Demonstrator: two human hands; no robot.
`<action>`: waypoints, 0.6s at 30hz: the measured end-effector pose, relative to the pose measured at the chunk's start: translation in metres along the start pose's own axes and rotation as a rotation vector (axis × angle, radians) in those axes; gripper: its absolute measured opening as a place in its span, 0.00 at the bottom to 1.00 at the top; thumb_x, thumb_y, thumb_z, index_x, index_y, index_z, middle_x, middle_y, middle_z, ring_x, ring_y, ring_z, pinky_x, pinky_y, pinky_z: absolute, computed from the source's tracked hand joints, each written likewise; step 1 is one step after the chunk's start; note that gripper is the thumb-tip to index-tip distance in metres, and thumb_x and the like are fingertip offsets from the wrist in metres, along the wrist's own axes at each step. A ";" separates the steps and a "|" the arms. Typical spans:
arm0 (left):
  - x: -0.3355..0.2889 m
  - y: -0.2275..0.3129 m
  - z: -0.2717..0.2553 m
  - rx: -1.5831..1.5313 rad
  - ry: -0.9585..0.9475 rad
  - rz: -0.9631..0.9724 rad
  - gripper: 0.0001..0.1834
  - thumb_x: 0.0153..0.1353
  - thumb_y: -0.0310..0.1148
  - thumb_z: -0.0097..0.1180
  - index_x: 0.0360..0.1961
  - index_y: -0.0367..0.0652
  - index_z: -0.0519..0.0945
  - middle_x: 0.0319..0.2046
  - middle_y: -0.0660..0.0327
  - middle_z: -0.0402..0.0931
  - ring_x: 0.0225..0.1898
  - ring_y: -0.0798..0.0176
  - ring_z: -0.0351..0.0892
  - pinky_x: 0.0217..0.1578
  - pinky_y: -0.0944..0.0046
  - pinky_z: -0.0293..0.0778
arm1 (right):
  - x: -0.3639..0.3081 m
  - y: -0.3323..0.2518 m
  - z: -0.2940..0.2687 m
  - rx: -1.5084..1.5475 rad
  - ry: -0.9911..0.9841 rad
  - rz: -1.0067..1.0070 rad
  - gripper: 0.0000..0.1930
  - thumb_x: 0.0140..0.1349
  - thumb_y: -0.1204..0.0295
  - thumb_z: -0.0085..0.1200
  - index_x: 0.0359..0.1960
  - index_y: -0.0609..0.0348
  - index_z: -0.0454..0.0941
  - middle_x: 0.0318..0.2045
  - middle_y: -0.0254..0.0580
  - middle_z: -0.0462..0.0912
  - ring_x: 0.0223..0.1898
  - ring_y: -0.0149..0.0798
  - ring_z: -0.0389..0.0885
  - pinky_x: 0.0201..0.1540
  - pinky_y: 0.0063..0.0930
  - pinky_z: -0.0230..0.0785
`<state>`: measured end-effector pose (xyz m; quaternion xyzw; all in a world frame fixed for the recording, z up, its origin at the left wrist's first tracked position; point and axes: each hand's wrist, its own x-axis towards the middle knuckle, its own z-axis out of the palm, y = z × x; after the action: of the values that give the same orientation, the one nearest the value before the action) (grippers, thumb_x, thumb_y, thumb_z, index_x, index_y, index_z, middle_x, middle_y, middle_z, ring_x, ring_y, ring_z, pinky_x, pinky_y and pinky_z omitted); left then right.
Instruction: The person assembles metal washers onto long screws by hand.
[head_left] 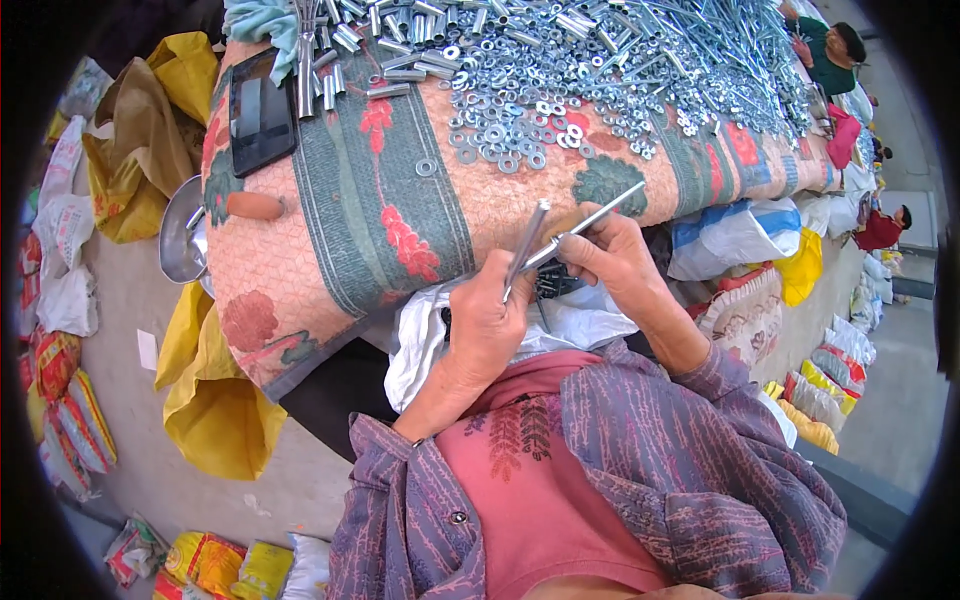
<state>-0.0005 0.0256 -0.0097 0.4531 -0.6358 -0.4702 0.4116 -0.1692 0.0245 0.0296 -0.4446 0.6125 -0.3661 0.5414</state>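
My left hand (487,315) is closed around a slim metal rod (527,240) that points up and away. A second long metal rod (618,205) runs slanting up to the right. My right hand (618,262) pinches it, and its lower end, which looks thicker like a sleeve, reaches toward my left fingers. Whether the two rods touch is hidden by my fingers. Just beyond my hands a flowered cloth (350,225) covers the table. On it lie flat washers (508,160), metal tubes (405,75) and a heap of long thin bolts (720,60).
A black phone (262,115), a reddish-brown stub (256,206) and a light blue cloth (265,25) lie at the table's left. Beside it are a metal bowl (180,235) and yellow sacks (215,400). White sacking (415,345) covers my lap. Other people (835,65) sit at far right.
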 end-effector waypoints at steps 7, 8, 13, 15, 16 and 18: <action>0.011 0.005 -0.021 -0.640 -0.268 -0.497 0.14 0.59 0.33 0.53 0.44 0.38 0.73 0.19 0.65 0.72 0.14 0.77 0.64 0.13 0.75 0.58 | 0.015 -0.019 -0.044 -0.278 -0.072 -0.182 0.13 0.53 0.74 0.54 0.41 0.63 0.77 0.32 0.35 0.78 0.33 0.28 0.75 0.38 0.24 0.67; 0.010 0.006 -0.019 -0.782 -0.305 -0.561 0.15 0.60 0.34 0.51 0.46 0.38 0.72 0.19 0.64 0.72 0.14 0.78 0.61 0.12 0.76 0.55 | 0.023 -0.021 -0.045 -0.279 -0.070 -0.185 0.13 0.53 0.74 0.54 0.41 0.63 0.77 0.32 0.35 0.78 0.33 0.28 0.75 0.38 0.24 0.67; 0.014 0.014 -0.020 -1.134 -0.366 -0.710 0.19 0.64 0.35 0.43 0.54 0.40 0.65 0.26 0.60 0.68 0.15 0.77 0.58 0.12 0.78 0.51 | 0.064 -0.017 -0.041 -1.006 0.353 -0.378 0.11 0.53 0.70 0.55 0.37 0.58 0.75 0.28 0.43 0.75 0.32 0.43 0.76 0.36 0.35 0.66; 0.013 0.018 -0.021 -1.104 -0.345 -0.715 0.19 0.64 0.35 0.43 0.55 0.40 0.65 0.25 0.60 0.68 0.15 0.77 0.57 0.12 0.78 0.51 | 0.067 -0.020 -0.039 -1.088 0.371 -0.348 0.08 0.54 0.68 0.54 0.34 0.55 0.72 0.30 0.45 0.75 0.35 0.51 0.76 0.36 0.42 0.66; 0.012 0.019 -0.020 -1.075 -0.329 -0.720 0.19 0.64 0.35 0.43 0.55 0.41 0.64 0.25 0.60 0.68 0.14 0.78 0.56 0.12 0.78 0.51 | 0.069 -0.018 -0.042 -1.089 0.370 -0.349 0.08 0.54 0.68 0.54 0.34 0.55 0.72 0.30 0.45 0.75 0.35 0.51 0.76 0.36 0.42 0.66; 0.009 0.013 -0.017 -1.061 -0.345 -0.727 0.18 0.64 0.35 0.44 0.54 0.41 0.66 0.23 0.62 0.68 0.13 0.78 0.55 0.12 0.78 0.50 | 0.074 -0.017 -0.049 -0.997 0.327 -0.351 0.09 0.53 0.69 0.54 0.35 0.55 0.73 0.29 0.45 0.75 0.33 0.48 0.77 0.35 0.39 0.67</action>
<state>0.0111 0.0148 0.0076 0.2928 -0.1818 -0.8940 0.2864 -0.2163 -0.0525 0.0276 -0.6798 0.7045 -0.1809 0.0942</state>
